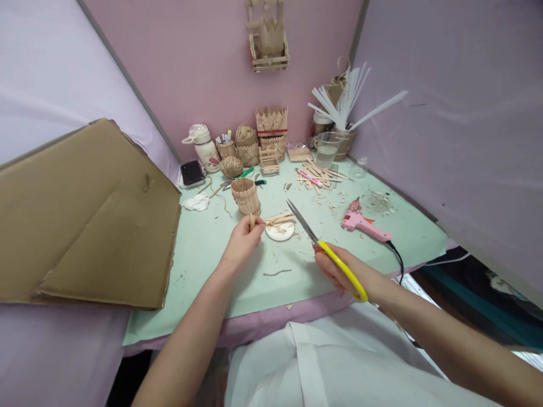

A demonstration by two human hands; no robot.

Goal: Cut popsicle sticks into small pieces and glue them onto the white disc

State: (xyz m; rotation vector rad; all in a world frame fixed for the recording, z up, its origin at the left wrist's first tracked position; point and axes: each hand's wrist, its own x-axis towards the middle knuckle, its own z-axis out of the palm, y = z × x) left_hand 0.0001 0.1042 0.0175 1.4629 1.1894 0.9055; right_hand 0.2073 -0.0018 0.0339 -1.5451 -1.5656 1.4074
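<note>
My left hand (pixel 245 237) is closed in a pinch around a short piece of wooden craft stick (pixel 252 221). Just beyond it stands a small round cup covered in wooden sticks (pixel 246 196). My right hand (pixel 339 268) grips yellow-handled scissors (pixel 335 261), their blades pointing away and to the left with the tips close together. Between the hands lies a white round dish (pixel 280 233) bearing cut stick pieces (pixel 280 219). A short bit of twine (pixel 277 273) rests on the table nearer to me.
A pink glue gun (pixel 365 225) with a black cord lies at right. Loose craft sticks (pixel 320 174) and a clear cup of water (pixel 326 151) sit behind. Twine balls (pixel 232 165), a white bottle (pixel 206 148) and a phone (pixel 192 173) line the back left. Large cardboard (pixel 93 220) leans at left.
</note>
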